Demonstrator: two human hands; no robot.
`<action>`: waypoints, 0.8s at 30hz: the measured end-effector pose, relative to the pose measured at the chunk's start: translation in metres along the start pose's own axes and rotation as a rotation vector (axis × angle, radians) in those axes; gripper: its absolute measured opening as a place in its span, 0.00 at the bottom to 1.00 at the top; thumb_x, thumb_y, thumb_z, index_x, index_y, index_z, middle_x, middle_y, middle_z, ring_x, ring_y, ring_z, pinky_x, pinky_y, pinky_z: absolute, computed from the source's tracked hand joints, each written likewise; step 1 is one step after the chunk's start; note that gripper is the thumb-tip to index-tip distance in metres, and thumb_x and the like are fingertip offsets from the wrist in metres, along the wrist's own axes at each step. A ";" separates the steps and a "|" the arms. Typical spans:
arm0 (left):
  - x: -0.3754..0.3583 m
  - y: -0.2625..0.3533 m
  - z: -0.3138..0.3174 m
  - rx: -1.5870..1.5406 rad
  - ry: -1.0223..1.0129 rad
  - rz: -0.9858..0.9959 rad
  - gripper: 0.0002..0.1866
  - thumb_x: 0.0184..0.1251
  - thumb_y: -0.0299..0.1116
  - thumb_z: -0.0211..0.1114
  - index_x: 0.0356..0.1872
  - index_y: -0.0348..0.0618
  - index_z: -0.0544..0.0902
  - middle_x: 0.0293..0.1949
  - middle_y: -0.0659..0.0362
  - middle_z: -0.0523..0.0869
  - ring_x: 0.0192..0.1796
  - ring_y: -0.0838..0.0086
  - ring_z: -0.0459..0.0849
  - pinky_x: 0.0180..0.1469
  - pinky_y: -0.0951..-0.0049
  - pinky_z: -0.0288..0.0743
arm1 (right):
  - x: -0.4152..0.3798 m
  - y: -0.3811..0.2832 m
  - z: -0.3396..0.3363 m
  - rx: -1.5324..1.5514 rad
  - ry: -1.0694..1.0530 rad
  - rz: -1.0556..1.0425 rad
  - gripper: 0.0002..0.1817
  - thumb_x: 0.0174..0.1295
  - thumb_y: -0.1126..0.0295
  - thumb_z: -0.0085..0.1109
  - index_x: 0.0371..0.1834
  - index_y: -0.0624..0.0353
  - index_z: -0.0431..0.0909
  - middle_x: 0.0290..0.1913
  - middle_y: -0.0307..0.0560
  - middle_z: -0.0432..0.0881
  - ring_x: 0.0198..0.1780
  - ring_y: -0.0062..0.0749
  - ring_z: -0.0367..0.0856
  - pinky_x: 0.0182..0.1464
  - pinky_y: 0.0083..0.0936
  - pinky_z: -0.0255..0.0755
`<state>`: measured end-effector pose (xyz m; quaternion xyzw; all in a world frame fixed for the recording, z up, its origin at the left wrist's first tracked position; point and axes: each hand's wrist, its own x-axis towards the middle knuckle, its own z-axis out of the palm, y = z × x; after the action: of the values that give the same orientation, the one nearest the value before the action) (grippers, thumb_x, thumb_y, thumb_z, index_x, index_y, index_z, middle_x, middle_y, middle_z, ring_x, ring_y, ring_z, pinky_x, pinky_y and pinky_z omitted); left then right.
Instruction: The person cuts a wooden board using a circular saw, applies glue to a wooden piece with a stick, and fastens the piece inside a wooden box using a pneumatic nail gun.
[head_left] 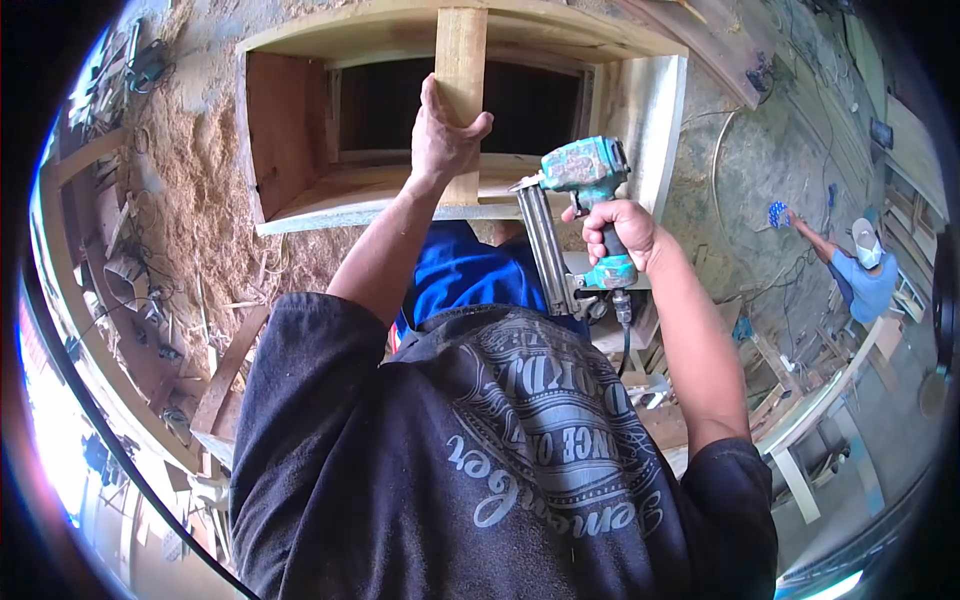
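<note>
Your left hand (445,135) is closed around the pale upright wooden slat (461,70), which stands inside the curved light-wood frame (300,130). Your right hand (620,235), just beside and below the left, is wrapped tightly on the grip of the worn teal pneumatic nail gun (585,215). The nose points toward the slat near your left fingers, so a slipped or deflected nail could hit them, I think.

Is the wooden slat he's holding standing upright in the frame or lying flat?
Upright: the wooden slat stands vertically across the wooden frame's opening, gripped by the left hand.
</note>
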<state>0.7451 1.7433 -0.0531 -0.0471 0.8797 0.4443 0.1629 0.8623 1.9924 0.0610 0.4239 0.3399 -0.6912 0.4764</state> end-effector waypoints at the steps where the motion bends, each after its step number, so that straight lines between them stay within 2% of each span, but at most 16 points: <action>1: -0.002 0.002 -0.002 -0.001 -0.001 -0.003 0.52 0.48 0.46 0.75 0.71 0.35 0.56 0.56 0.36 0.78 0.58 0.48 0.80 0.61 0.57 0.75 | -0.001 0.001 0.000 0.000 0.001 0.003 0.19 0.53 0.72 0.53 0.50 0.65 0.75 0.20 0.38 0.74 0.18 0.23 0.73 0.29 0.28 0.73; 7: 0.000 0.000 0.001 0.008 0.043 0.032 0.53 0.48 0.46 0.75 0.72 0.36 0.54 0.55 0.37 0.78 0.57 0.48 0.80 0.61 0.57 0.75 | 0.005 -0.004 -0.005 -0.064 -0.075 0.024 0.22 0.54 0.71 0.50 0.53 0.66 0.74 0.21 0.38 0.73 0.19 0.24 0.73 0.30 0.31 0.76; 9: -0.001 -0.001 0.001 -0.056 -0.022 -0.001 0.53 0.49 0.46 0.75 0.72 0.37 0.54 0.56 0.37 0.78 0.57 0.48 0.80 0.61 0.57 0.75 | 0.009 -0.004 -0.006 -0.038 -0.060 0.050 0.22 0.54 0.71 0.50 0.53 0.67 0.74 0.20 0.39 0.73 0.19 0.25 0.73 0.29 0.31 0.75; 24: 0.000 0.004 0.004 0.024 -0.005 -0.021 0.53 0.49 0.48 0.74 0.72 0.39 0.54 0.55 0.36 0.79 0.56 0.47 0.81 0.59 0.56 0.77 | 0.028 -0.007 -0.004 -0.036 -0.116 0.079 0.20 0.51 0.71 0.52 0.48 0.67 0.75 0.20 0.39 0.74 0.18 0.24 0.73 0.27 0.28 0.74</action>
<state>0.7452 1.7488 -0.0520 -0.0532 0.8839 0.4323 0.1703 0.8512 1.9880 0.0343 0.3876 0.3071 -0.6891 0.5298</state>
